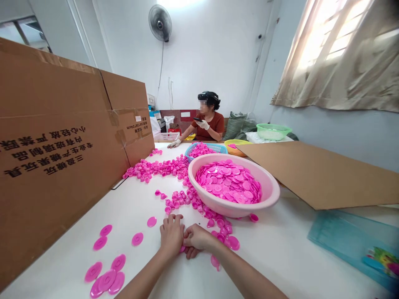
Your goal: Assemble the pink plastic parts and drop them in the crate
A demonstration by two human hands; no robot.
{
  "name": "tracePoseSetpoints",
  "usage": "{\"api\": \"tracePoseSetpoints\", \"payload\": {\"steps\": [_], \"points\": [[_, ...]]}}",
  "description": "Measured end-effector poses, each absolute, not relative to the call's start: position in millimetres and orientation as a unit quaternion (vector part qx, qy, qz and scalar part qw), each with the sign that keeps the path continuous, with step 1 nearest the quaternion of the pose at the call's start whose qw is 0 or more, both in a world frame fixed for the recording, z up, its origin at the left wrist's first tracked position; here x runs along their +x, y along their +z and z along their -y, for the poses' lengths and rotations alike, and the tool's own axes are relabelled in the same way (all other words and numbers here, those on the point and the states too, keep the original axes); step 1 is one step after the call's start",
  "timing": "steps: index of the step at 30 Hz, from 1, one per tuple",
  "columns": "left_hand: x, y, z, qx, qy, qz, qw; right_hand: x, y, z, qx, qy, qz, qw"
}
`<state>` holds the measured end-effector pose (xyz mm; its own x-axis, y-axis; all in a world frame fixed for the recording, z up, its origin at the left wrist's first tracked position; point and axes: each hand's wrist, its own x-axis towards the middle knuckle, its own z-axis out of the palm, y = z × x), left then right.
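Observation:
My left hand point(172, 234) is low over the white table, its fingers bent and apart, with no object visible in them. Right beside it, my right hand point(198, 238) has its fingers curled in a pinch. A pink plastic piece point(182, 249) shows just below where the hands meet; most of it is hidden. Small pink toy cups point(181, 199) lie scattered ahead of the hands and along the right one. Loose pink toy saucers point(137, 238) rest to the left, several of them point(107, 280) overlapping near the front.
A pale pink basin point(271, 199) full of saucers stands ahead right, with a blue basket point(222, 148) of pink pieces behind it. A large cardboard box point(56, 158) walls the left side. Cardboard point(327, 174) and a teal plastic sheet point(349, 236) lie right. A person point(212, 124) sits opposite.

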<state>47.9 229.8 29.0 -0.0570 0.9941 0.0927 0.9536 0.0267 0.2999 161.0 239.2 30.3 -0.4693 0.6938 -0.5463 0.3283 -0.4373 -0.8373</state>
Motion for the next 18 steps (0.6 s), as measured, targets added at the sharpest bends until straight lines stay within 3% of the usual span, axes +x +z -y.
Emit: {"api": "tracePoseSetpoints", "payload": {"steps": [4, 12, 18], "points": [[48.6, 26.0, -230.9, 0.662, 0.146, -0.73, 0.087, 160.9, 35.7, -250.2, -0.483, 0.695, 0.528, 0.074], [49.4, 23.7, -227.0, 0.625, 0.2, -0.75, 0.085, 156.7, 28.7, -241.5, -0.495, 0.68, 0.523, 0.138], [28.5, 55.2, -204.3, 0.663, 0.16, -0.71, 0.175, 139.8, 35.2, -215.9, -0.432, 0.664, 0.582, 0.183]]}}
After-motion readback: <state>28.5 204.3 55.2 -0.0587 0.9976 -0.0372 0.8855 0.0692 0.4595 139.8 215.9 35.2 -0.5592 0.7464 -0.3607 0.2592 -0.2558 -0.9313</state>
